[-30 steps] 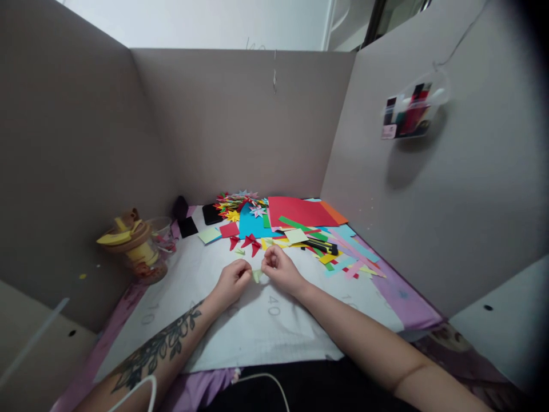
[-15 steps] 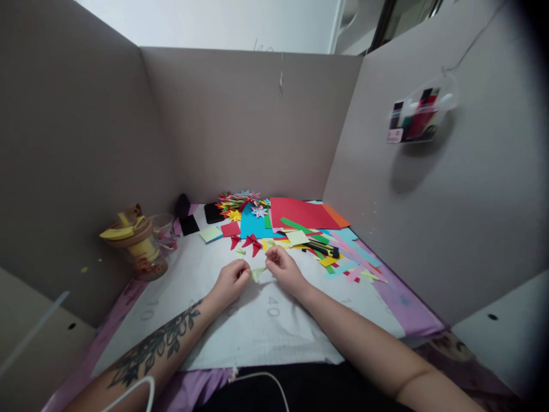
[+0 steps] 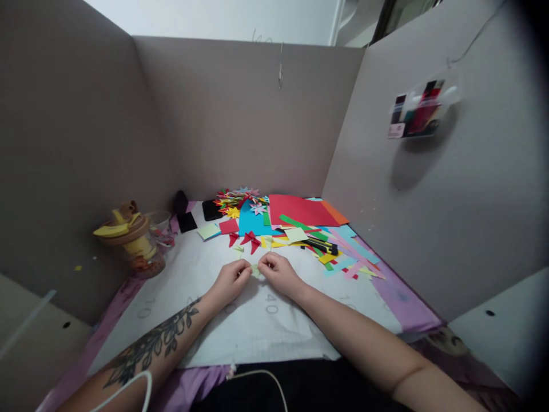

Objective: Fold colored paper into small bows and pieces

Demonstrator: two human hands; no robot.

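Observation:
A small piece of pale green folded paper is pinched between my two hands, just above the white sheet. My left hand grips its left side, and my right hand grips its right side. Fingers cover much of the paper, so its exact folds are hidden. Just beyond the hands lie red folded paper pieces and a small light green folded piece.
Coloured folded stars are heaped at the back, beside a red paper sheet. A black-and-yellow cutter lies among paper strips on the right. A yellow-and-brown tumbler stands left. A plastic pouch hangs on the right wall.
My right hand has moved left and closed onto the pale green paper, bringing both hands closer together. The left hand keeps its hold. The view has shifted slightly.

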